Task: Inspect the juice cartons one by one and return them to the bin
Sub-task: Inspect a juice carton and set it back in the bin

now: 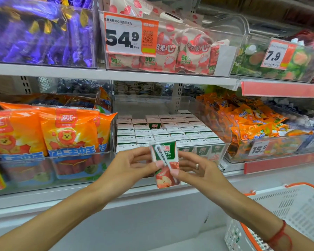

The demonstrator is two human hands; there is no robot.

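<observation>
Juice carton (165,163) sits upright between both hands, raised in front of the clear bin (223,134) on the lower shelf, where rows of matching cartons (170,132) stand packed. Left hand (129,167) pinches its left edge, thumb on the front and fingers curled behind; right hand (198,171), a ring on one finger, pinches the lower right edge. Both forearms reach forward and converge. An orange-rimmed white basket (286,211) stands at lower right.
</observation>
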